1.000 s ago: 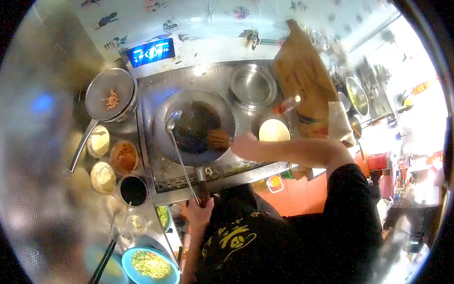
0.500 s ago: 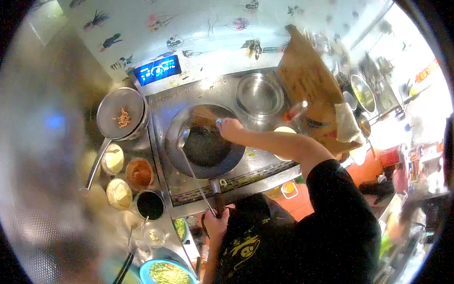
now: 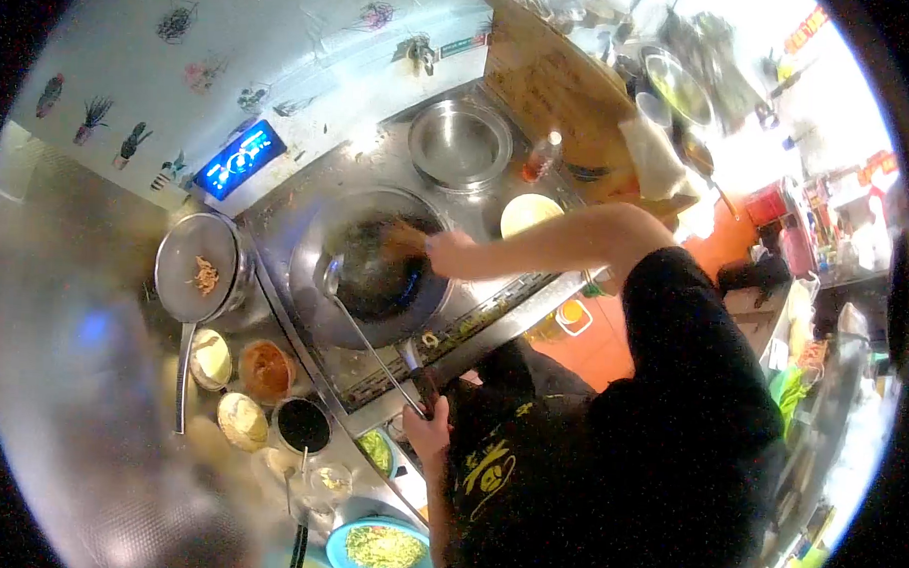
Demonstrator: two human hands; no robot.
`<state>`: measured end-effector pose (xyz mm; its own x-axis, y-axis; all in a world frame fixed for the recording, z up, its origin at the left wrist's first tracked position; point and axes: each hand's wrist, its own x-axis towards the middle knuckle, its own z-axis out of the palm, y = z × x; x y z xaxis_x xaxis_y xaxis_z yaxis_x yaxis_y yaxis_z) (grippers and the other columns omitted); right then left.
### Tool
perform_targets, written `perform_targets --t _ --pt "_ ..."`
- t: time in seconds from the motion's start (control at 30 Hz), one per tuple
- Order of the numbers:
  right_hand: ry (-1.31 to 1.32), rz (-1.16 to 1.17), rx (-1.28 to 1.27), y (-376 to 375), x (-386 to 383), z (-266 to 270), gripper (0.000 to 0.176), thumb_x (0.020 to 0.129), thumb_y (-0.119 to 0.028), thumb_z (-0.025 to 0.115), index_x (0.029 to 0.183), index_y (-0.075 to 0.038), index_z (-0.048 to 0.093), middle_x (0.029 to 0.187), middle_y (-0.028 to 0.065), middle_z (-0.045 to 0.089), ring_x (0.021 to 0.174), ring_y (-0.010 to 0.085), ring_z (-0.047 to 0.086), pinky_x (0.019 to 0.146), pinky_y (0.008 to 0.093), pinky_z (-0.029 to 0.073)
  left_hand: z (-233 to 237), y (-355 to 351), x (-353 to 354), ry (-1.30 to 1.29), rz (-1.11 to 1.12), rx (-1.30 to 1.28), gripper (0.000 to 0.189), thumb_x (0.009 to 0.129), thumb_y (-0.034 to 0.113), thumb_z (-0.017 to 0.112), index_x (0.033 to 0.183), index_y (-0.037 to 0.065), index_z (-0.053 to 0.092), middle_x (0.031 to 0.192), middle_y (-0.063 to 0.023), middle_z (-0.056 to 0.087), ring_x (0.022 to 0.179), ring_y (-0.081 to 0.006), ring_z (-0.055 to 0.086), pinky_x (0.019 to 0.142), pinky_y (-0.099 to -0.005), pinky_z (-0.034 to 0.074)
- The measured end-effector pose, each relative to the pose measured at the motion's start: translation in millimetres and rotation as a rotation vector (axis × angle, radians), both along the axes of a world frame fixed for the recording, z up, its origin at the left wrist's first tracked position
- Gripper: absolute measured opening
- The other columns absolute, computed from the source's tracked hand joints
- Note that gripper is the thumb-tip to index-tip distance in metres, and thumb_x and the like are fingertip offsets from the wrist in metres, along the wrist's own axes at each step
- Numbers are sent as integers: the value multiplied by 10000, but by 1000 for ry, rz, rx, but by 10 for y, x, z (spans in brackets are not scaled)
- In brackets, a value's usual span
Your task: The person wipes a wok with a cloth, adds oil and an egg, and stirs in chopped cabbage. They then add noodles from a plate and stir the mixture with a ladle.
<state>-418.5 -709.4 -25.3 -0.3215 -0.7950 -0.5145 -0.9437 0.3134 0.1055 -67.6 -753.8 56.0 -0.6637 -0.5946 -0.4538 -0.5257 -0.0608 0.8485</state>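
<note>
Brush [image 3: 404,239]: shifted since the earlier frame, from the far side of the wok [image 3: 403,322] to its right side; right hand [image 3: 450,255] moved with it. Location: inside the wok, upper right of the cooking surface, just beside the rim. Long axis: nearly crosswise in view, tilted slightly; bristles point left into the wok, gripped end right. Appearance: tan bundle, fanned bristles, edges blurred; exact contact with the metal cannot be told. Right fingers: curled closed around the brush's end, covering most of it. Wok: round, grey wall, dark and shiny within, bluish glint at right; handle [image 3: 423,385] points down and slightly right, towards the person. Ladle [image 3: 332,277]: metal, small bowl, long thin shaft; bowl at the wok's left side, shaft slanting down and right across the rim. Left hand [image 3: 429,430]: fingers wrapped about the handle, ladle shaft held along with it. Surroundings, on the counter [image 3: 369,159]: round metal pan [image 3: 459,144], beyond the wok to the right; bottle [image 3: 542,157] with reddish contents and pale cap, right of the pan; strainer [image 3: 187,255], left of the wok, brownish scraps in its mesh, grip pointing down.
</note>
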Motion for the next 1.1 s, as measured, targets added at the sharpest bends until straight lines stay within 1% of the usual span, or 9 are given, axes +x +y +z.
perform_targets --t 0.1,0.33,0.4,0.53,0.6,0.8,0.9,0.97,1.1 --pt "-87 50 35 121 584 602 273 846 -163 578 1078 -25 612 808 93 671 788 291 679 574 406 549 -123 39 24 2 17 -115 383 820 253 727 815 29 417 693 -74 498 432 -162 519 414 -302 409" --pt "-20 -62 -71 -148 476 -132 314 848 -164 592 1126 -19 604 947 106 655 886 291 643 653 380 548 -10 9 -1 -81 -50 -42 371 802 248 740 816 42 431 700 -90 507 445 -172 551 410 -307 426" --pt "-72 70 -26 -17 933 364 314 848 -153 596 1120 1 631 1000 151 652 916 314 640 707 437 547 -57 27 7 17 -98 -372 374 791 257 748 811 32 450 684 -98 533 464 -185 563 433 -324 433" --pt "-415 -705 -223 -625 658 280 316 937 -199 445 1131 10 580 849 147 660 827 318 674 665 475 554 -291 32 83 -21 -77 -396 393 772 287 755 834 -7 502 702 -100 562 681 -238 626 569 -377 473" --pt "-298 -595 -381 -440 484 139 270 928 -202 467 1027 -12 630 883 141 672 827 311 679 651 459 563 216 49 -55 -33 -34 -142 403 767 298 761 841 -12 516 721 -101 568 747 -249 634 606 -394 478" --pt "-165 -60 -175 -414 992 34 228 828 -147 620 1017 -24 654 982 98 657 815 265 675 620 374 573 25 62 -34 -61 -89 -507 428 753 312 779 839 -10 512 660 -92 544 603 -215 565 541 -360 443" --pt "-64 -338 -202 -609 556 202 227 813 -136 622 1008 -33 678 1022 128 658 870 254 666 621 348 573 158 60 -44 -44 58 51 432 745 332 782 823 -6 525 653 -93 535 571 -228 524 524 -374 412" --pt "16 11 -159 -279 633 27 277 821 -148 609 1069 -32 649 996 159 657 861 256 668 584 338 567 -8 38 43 -21 -40 -231 433 747 345 779 810 -6 533 648 -92 532 583 -236 542 528 -393 420" --pt "-234 -174 -102 -409 1106 318 326 842 -166 586 1138 -32 615 975 164 661 867 264 666 556 351 562 -44 31 -46 15 -55 -348 475 737 403 776 785 -1 532 670 -113 528 609 -262 567 537 -409 432"
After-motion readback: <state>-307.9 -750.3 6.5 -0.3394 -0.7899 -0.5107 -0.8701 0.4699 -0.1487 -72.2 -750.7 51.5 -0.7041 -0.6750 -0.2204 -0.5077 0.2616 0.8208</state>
